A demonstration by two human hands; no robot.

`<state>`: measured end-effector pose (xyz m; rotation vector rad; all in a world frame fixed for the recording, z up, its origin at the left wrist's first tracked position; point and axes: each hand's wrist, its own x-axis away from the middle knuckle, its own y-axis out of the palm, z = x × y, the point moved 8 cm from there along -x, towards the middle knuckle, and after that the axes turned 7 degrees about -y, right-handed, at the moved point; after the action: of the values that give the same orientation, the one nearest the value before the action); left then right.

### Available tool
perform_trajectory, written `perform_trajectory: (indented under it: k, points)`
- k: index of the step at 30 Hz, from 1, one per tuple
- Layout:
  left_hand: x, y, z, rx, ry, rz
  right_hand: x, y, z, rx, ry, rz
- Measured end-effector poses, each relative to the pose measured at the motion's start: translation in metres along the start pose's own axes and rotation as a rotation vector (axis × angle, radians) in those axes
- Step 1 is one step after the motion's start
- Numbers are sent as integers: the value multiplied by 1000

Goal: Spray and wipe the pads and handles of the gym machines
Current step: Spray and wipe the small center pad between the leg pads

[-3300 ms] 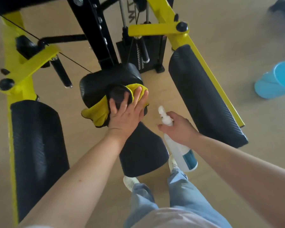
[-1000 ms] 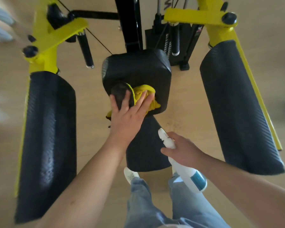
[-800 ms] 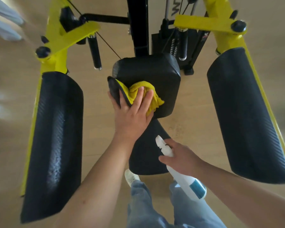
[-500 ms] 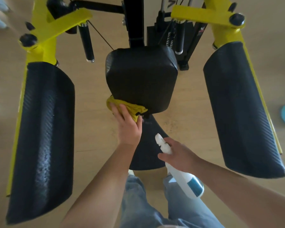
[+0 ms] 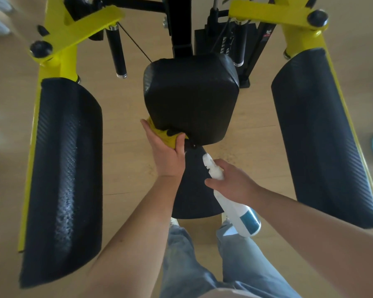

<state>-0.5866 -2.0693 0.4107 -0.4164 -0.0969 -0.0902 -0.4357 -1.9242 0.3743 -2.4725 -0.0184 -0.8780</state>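
The left hand (image 5: 166, 151) holds a yellow cloth (image 5: 164, 137) against the near bottom edge of the middle pad (image 5: 192, 97). The thumb is curled over the near side of the cloth. The other fingertips are tucked under the pad, so I cannot tell how they lie. The right hand (image 5: 233, 183) is just to the right and nearer, with its fingers wrapped round the neck of a white spray bottle (image 5: 235, 203). The top of the bottle points far, toward the middle pad. Below both hands is the dark seat (image 5: 194, 196), and the person's legs in jeans (image 5: 202, 261) stand just near it. I think the wiping of the middle pad is almost done, since the cloth is down at its last edge. The long left pad (image 5: 63, 168) has shiny speckles down it, so it may be wet with spray and waiting for a wipe. The long right pad (image 5: 323, 134) looks dull and dry, so it likely needs both. The two black handles, left handle (image 5: 116, 54) and right handle (image 5: 238, 46), hang far off by the yellow frame (image 5: 58, 50), and no hand is near them. The seat may need a wipe too, but I cannot tell.
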Motion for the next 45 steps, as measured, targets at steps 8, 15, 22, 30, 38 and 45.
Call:
perform_trajectory:
  k: [8,15,22,30,38,45]
  points:
    - [37,48,-78,477,-920,71,-6,-3,1,-63,-2,62]
    - [45,92,-40,1294,-1163,-69,9,-14,20,-61,42,82]
    - [63,98,45,1528,-1196,-185,29,-26,35,-114,73,119]
    - [62,64,134,1327,-1013,-464,38,-44,21,-110,86,149]
    - [71,35,237,-327,631,-282,44,-47,14,-134,40,146]
    - [31,60,220,-1273,858,-117,48,-45,5,-119,-31,134]
